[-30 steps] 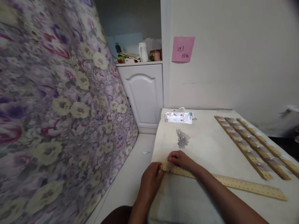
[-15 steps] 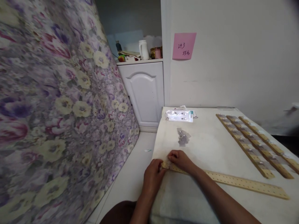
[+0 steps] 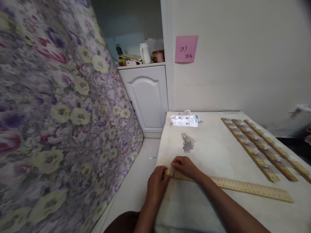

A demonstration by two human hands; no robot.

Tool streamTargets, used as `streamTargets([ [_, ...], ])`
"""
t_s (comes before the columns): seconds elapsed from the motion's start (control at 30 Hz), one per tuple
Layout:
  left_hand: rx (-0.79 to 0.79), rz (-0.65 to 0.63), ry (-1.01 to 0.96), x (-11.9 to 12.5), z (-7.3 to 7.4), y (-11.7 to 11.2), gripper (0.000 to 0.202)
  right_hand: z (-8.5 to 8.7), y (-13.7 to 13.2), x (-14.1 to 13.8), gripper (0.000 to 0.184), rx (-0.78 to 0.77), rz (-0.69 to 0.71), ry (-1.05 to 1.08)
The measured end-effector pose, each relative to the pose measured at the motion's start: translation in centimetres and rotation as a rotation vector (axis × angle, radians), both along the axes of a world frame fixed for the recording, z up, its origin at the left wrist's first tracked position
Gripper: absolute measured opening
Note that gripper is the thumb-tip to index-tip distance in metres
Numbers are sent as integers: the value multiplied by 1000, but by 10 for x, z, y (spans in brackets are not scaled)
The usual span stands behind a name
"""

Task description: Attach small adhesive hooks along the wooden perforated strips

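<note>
A long wooden strip with rows of small holes (image 3: 247, 187) lies across the near part of the white table (image 3: 218, 152). Both my hands meet at its left end. My left hand (image 3: 157, 184) curls round that end from the table's edge. My right hand (image 3: 185, 166) rests on top of the strip, fingers pinched together at the end; what they pinch is too small to make out. A small clear bag of metal pieces (image 3: 188, 143) lies just beyond my right hand.
Three wooden strips with fitted clips (image 3: 259, 147) lie side by side at the right. A flat clear packet (image 3: 183, 120) sits at the table's far edge. A flowered mattress (image 3: 60, 113) leans at the left. A white cabinet (image 3: 147, 95) and a pink note (image 3: 186, 48) are behind.
My hands stay at the strip's left end, fingers shifting slightly. The view has swung a little, so everything sits slightly further left in the picture.
</note>
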State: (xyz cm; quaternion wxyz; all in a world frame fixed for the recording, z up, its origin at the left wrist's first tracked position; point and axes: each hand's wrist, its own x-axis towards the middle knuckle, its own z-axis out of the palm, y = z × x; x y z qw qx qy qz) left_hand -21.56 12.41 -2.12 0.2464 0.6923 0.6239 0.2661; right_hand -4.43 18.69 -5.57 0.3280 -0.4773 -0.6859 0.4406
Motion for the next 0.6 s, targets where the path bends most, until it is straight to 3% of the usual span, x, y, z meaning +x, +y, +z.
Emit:
streamTargets([
  [0.6,1,2,-11,-1,-2,0,16,-7,3,0,18,-112,9,46],
])
